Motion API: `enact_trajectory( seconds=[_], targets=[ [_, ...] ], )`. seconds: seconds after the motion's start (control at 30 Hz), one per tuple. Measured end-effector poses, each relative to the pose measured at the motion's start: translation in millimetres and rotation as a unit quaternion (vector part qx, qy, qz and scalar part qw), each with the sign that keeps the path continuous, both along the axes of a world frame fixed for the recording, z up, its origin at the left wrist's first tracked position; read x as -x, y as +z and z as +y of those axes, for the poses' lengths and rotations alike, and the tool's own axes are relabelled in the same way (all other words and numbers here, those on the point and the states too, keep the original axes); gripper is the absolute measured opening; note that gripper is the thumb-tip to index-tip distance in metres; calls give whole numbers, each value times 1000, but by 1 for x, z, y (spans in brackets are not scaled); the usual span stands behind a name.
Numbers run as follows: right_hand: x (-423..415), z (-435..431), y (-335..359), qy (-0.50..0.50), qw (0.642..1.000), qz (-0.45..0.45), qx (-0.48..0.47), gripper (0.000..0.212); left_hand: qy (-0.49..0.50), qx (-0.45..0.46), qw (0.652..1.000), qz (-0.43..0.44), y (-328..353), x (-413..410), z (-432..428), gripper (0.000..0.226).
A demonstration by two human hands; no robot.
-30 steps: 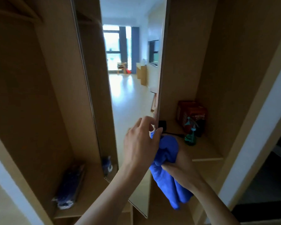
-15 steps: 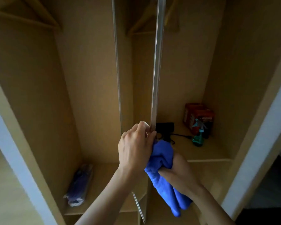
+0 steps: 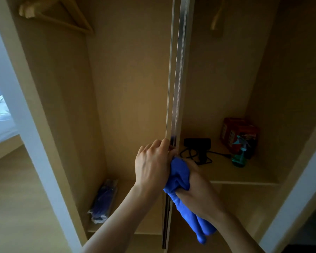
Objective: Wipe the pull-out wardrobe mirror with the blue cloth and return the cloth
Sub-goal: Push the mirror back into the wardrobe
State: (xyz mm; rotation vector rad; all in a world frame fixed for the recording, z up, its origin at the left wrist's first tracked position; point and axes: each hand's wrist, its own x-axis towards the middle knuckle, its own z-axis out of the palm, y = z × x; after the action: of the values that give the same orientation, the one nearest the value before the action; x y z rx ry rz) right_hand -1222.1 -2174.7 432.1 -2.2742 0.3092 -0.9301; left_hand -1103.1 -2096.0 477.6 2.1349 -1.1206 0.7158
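Your left hand [image 3: 153, 167] fingers curl round mirror [image 3: 177, 79] edge; your right hand [image 3: 197, 190] fingers grip bunched blue cloth [image 3: 181, 179].

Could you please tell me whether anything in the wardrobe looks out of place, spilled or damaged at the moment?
Nothing stands out. The mirror is edge-on, gripped by the left hand; the right hand holds the blue cloth. The spray bottle stands upright on the shelf, no spill visible. The black cable lies loosely tangled.
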Motion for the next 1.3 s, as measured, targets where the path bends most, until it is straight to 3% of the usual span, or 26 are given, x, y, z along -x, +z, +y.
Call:
enact_trajectory(
  seconds=[0.03, 0.1, 0.23, 0.57, 0.77, 1.3],
  targets=[
    [3, 1, 0, 63, 998, 28, -3, 25, 1, -14, 1000, -3, -1, -2, 2, 31],
    [-2, 3, 9, 56, 997, 46, -13, 44, 2, -36, 999, -5, -2, -4, 3, 34],
    [-6, 0, 9, 26, 997, 76, 1, 58, -2, -52, 999, -7, -4, -7, 0, 34],
    [-19, -17, 4, 21, 996, 81, 4, 58, -4, -62, 998, 5, -10, -23, -20, 34],
    [-44, -44, -3, 36, 994, 100, 7, 62, -13, -47, 999, 20, -19, -45, -40, 22],
    [-102, -110, -19, 48, 994, 95, 28, 63, 12, -60, 997, 53, -33, -100, -101, 28]
  ],
)
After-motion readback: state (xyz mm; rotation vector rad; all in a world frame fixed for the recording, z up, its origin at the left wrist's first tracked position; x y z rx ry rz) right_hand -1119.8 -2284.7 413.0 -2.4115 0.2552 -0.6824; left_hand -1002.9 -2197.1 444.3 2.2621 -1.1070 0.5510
